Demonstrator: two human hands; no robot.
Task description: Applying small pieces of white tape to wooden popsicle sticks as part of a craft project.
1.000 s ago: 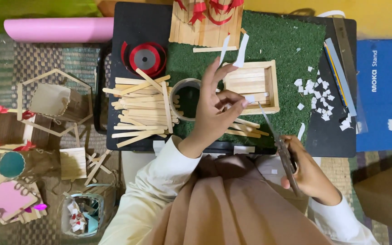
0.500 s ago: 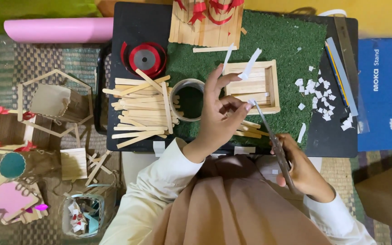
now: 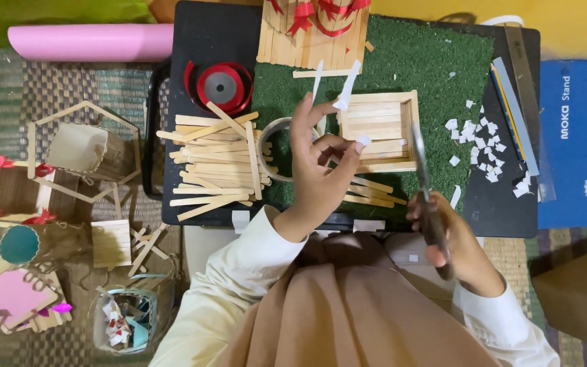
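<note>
Black board [image 3: 205,41] carries a green turf mat [image 3: 422,68]. On the mat, a stick tray [image 3: 378,129] sits at centre. At its 9 o'clock, a loose pile of sticks [image 3: 215,160] lies on the board; at the pile's 12 o'clock, a red ribbon spool [image 3: 220,85]. Left hand [image 3: 317,170] is raised over the mat at the tray's 8 o'clock, fingers part spread, fingertips pinching white paper strips [image 3: 344,85] that stand up toward 12 o'clock. Right hand [image 3: 453,248], at the tray's 5 o'clock, is closed round scissors [image 3: 424,177], blades pointing to 12 o'clock. White paper bits [image 3: 473,146] lie at the tray's 3 o'clock.
</note>
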